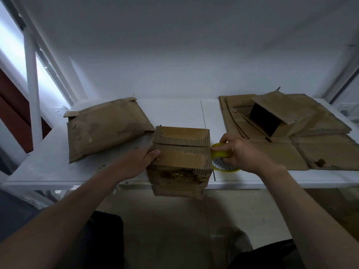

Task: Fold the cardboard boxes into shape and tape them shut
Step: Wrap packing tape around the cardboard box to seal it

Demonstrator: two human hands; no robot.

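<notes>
We're at the taping step on the middle box (180, 158). It stands at the near edge of the table (174, 111), its front hanging over the edge a bit. It's folded into shape, top flaps down, w/ a dark seam running across the top. We can't tell if any tape sits on that seam yet; none shows.

Left hand (139, 162) grips the box's left side, thumb on the top face, other fingers hidden behind the corner. Right hand (242, 152) is wrapped round the yellow tape roll (219, 147), fingers curled thru its core. The roll is right at the box's right edge, level w/ the seam. Looks to us like a strip is about to be pulled across, right to left.

Done so far, as far as we can see:
- The left box (104, 129), at the table's far left, lies low and closed, flaps tucked. Prob. finished, but no tape is visible on it either.
- The middle box is shaped; sealing is in hand.

Left to do:
- The open box (272, 115) on the right is only partly set up, w/ one end gaping dark twd us.
- It sits on the flat sheets (320, 150), several unfolded blanks spread over the right half of the table. None are shaped yet.

So approx. early-to-mid: one box maybe done, one being sealed, one half-formed, and the rest of the stack untouched.
</notes>
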